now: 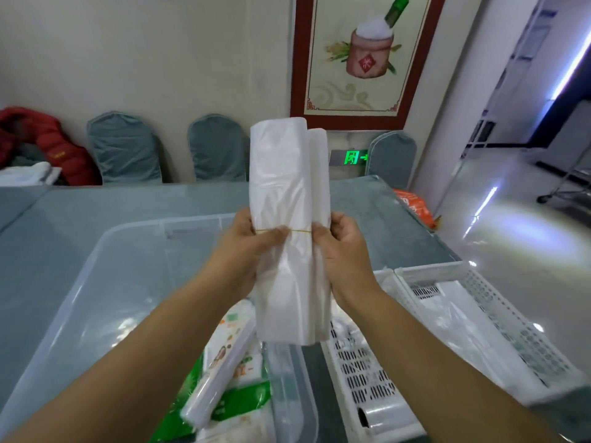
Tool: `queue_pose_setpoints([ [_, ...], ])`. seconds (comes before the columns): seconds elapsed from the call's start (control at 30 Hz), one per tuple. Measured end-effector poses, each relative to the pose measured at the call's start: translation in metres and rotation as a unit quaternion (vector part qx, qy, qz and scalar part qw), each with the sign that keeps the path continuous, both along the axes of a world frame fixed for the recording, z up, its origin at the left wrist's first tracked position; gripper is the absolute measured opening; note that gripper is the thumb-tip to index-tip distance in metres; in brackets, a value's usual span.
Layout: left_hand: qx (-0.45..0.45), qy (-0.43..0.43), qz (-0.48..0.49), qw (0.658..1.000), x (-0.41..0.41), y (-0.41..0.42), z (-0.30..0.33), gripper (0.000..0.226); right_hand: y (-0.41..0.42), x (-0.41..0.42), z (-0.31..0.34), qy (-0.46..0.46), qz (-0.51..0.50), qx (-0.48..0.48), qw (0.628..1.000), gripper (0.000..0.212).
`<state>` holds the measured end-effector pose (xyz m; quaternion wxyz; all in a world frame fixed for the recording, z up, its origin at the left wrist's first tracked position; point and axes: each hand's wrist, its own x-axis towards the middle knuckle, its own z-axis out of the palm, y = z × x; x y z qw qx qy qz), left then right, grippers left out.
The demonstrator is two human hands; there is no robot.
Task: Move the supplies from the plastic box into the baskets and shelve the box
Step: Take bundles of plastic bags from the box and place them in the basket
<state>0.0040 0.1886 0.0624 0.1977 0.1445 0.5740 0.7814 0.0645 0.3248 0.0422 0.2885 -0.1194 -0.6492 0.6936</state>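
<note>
I hold a tall bundle of white plastic bags (286,193) upright in front of me, bound by a yellow rubber band. My left hand (246,251) grips its left side at the band, and my right hand (343,260) grips its right side. Below, the clear plastic box (105,276) stands on the table with a boxed roll of wrap (220,369) and green-and-white packets (243,401) in its near corner. Two white perforated baskets sit to the right: the nearer basket (361,378) holds clear rolls, the farther basket (499,318) holds white plastic.
A grey-clothed table (96,206) carries everything. Blue-covered chairs (124,148) line the far wall, with a red jacket (48,139) at the left. An orange bag (414,203) lies at the table's right edge. Glossy floor opens to the right.
</note>
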Motion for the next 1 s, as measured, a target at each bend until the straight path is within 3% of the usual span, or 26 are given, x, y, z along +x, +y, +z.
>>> queue_pose_setpoints([
  [0.17,-0.008,-0.028,0.021,0.999,0.021,0.070,0.003,0.043,0.067,0.023,0.001,-0.012,0.009,-0.023,1.000,0.018],
  [0.33,-0.012,-0.031,0.025,0.999,0.053,0.174,-0.010,0.036,0.161,0.061,-0.011,-0.104,0.064,-0.063,0.990,0.053],
  [0.6,-0.118,-0.013,-0.053,0.992,0.107,0.367,-0.066,0.057,0.343,0.136,-0.057,-0.160,-0.018,-0.051,0.986,0.038],
  [0.7,-0.129,-0.021,-0.116,0.985,0.119,0.410,-0.099,0.046,0.393,0.162,-0.072,-0.198,-0.088,-0.012,0.976,0.031],
  [0.77,-0.202,0.005,-0.111,0.973,0.125,0.432,-0.126,0.044,0.425,0.179,-0.081,-0.233,-0.141,0.023,0.962,0.031],
  [0.83,-0.325,0.092,-0.113,0.934,0.132,0.448,-0.154,0.041,0.453,0.197,-0.091,-0.266,-0.178,0.036,0.947,0.031],
  [0.9,-0.430,0.196,-0.179,0.863,0.141,0.460,-0.177,0.044,0.475,0.213,-0.103,-0.287,-0.204,0.043,0.935,0.029],
  [1.0,-0.490,0.419,-0.311,0.698,0.154,0.485,-0.202,0.050,0.493,0.231,-0.117,-0.315,-0.229,0.064,0.919,0.029],
])
